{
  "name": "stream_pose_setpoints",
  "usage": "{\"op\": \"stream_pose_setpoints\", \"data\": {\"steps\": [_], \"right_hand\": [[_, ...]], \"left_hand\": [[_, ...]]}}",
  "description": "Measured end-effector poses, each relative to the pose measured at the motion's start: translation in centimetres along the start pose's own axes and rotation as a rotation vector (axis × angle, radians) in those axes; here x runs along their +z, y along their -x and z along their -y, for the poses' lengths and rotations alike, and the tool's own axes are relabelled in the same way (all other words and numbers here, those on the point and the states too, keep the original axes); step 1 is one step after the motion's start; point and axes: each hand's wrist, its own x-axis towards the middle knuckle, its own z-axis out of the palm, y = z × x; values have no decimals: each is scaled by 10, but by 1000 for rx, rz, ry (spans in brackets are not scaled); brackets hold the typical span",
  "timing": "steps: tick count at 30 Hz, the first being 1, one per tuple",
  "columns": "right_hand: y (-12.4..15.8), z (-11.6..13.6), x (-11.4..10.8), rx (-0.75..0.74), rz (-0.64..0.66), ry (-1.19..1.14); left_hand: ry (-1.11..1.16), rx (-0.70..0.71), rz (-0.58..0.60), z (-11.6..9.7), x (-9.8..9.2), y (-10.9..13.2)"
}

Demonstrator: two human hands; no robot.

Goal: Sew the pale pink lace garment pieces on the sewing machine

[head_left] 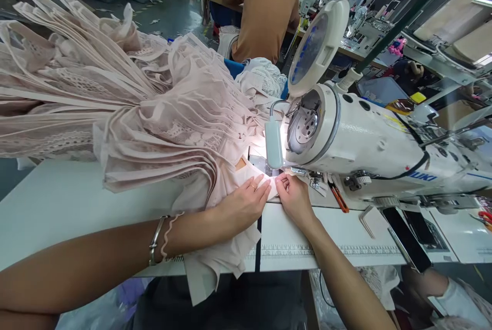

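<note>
My left hand (243,203) lies flat, fingers stretched, on a piece of pale pink fabric (215,263) at the needle of a white sewing machine (365,140). My right hand (292,195) rests beside it, its fingers pressed onto the same fabric right under the presser foot. A small lamp (273,141) lights the spot. The fabric hangs over the table's front edge. A bracelet sits on my left wrist.
A large fanned stack of pink lace pieces (115,89) covers the white table (57,207) to the left. Orange scissors (339,198) and two phones (413,232) lie right of my hands. A person in a brown shirt (265,7) sits ahead, back turned.
</note>
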Motion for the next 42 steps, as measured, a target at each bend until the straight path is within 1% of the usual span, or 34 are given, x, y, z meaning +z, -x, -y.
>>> {"op": "stream_pose_setpoints", "data": {"steps": [3, 5, 7, 9, 11, 12, 14, 16, 17, 20, 22, 25, 27, 29, 37, 42], "right_hand": [[0, 0, 0, -11, -4, 14], [1, -2, -1, -21, -8, 15], [4, -5, -3, -63, -24, 4], [6, -8, -6, -168, -53, -2], [10, -11, -8, -313, -77, 28], [11, -11, -8, -380, -82, 65], [15, -9, -8, -472, -76, 192], [17, -6, -6, -515, -71, 360], [18, -4, -5, -529, -65, 441], [17, -2, -4, -567, -19, 595], [13, -7, -5, -559, 39, 616], [7, -21, -7, -473, 110, 577], [4, -30, -8, -426, 137, 535], [2, -36, -7, -409, 155, 496], [4, -40, -5, -378, 158, 423], [2, -38, -7, -386, 152, 380]], "left_hand": [[-4, -12, -14, 1, 4, -1], [-7, -2, -41, 2, 6, -2], [-4, 16, -77, 3, 8, -2], [8, 28, -126, 5, 10, -3], [35, 40, -174, 7, 11, -3], [47, 32, -190, 8, 11, -3], [46, -35, -192, 9, 7, -5], [19, -122, -160, 10, 0, -6], [10, -141, -140, 10, -3, -8], [43, -73, -92, 8, -7, -13], [64, -20, -91, 5, -4, -15], [23, 28, -108, 2, 4, -17], [-26, 53, -111, 1, 8, -17], [-56, 59, -110, 1, 9, -16], [11, 55, -123, 5, 11, -18], [-8, 51, -173, 8, 15, -18]]}}
